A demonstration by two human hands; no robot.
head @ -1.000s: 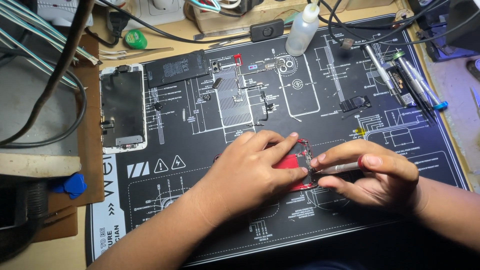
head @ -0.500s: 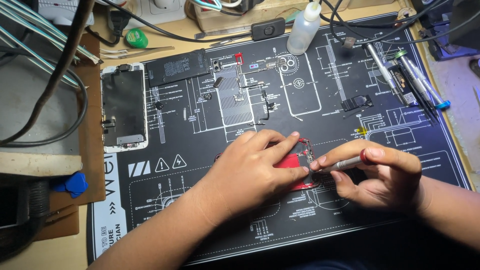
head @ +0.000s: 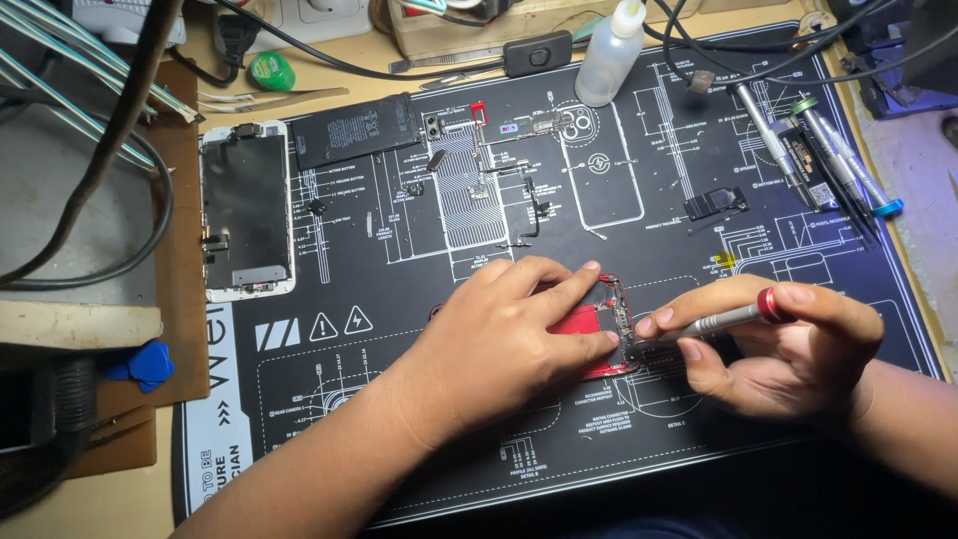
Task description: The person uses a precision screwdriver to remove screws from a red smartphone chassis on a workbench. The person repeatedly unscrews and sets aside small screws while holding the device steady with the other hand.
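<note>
Warm, fairly dim light falls from above onto the middle of the frame, where the black mat (head: 699, 130) and both hands look sharp. The left edge and lower corners sink into shadow. A bluish-violet glow tints the upper right corner. Thick cables (head: 110, 130) at upper left are blurred, out of focus.

Red phone housing (head: 584, 324) under left hand (head: 499, 344); silver screwdriver (head: 714, 321) with red cap in right hand (head: 778, 349). Black repair mat (head: 639, 200), white line diagrams. Black battery (head: 356, 130). White-framed black screen (head: 246, 210). Blue picks (head: 148, 364). Green tape roll (head: 270, 71).
</note>
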